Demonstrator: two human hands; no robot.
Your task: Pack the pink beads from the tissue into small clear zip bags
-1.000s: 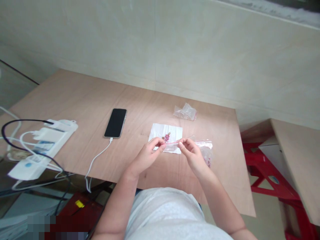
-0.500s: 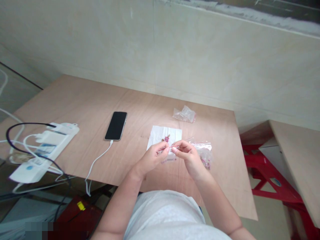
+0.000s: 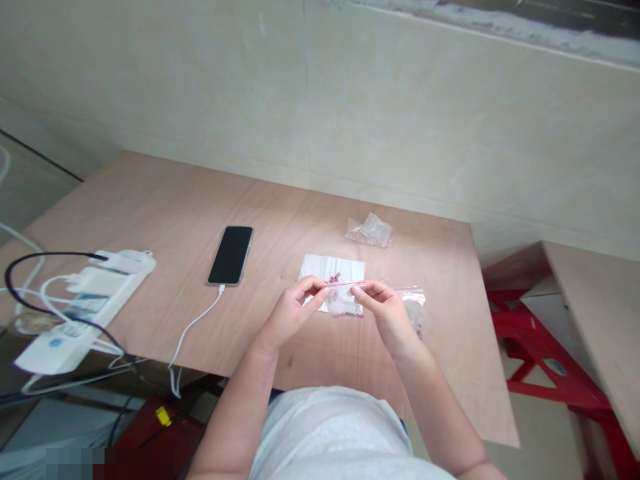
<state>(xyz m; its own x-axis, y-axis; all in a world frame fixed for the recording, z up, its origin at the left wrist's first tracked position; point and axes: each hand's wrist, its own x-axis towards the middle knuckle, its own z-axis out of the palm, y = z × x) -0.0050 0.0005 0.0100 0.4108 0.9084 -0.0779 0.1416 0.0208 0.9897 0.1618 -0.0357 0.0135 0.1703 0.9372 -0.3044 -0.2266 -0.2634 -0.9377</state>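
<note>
Between my hands hangs a small clear zip bag with a red strip along its top and pinkish bits at the bottom. My left hand pinches the bag's left top corner. The right top corner is pinched by my right hand. Just behind the bag lies a white paper sheet, with small pink beads and a gold-coloured piece on it, partly covered by the bag. Another clear zip bag holding pink beads lies beside my right hand, partly hidden by it.
Crumpled clear bags lie near the wall. A black phone rests on the wooden table with a white cable plugged in. At the left edge is a white power strip with several cords. A red stool stands right, by another table.
My hands have moved apart, stretching the zip bag's red-striped top between them. More of the bag now shows, hanging below my fingers.
</note>
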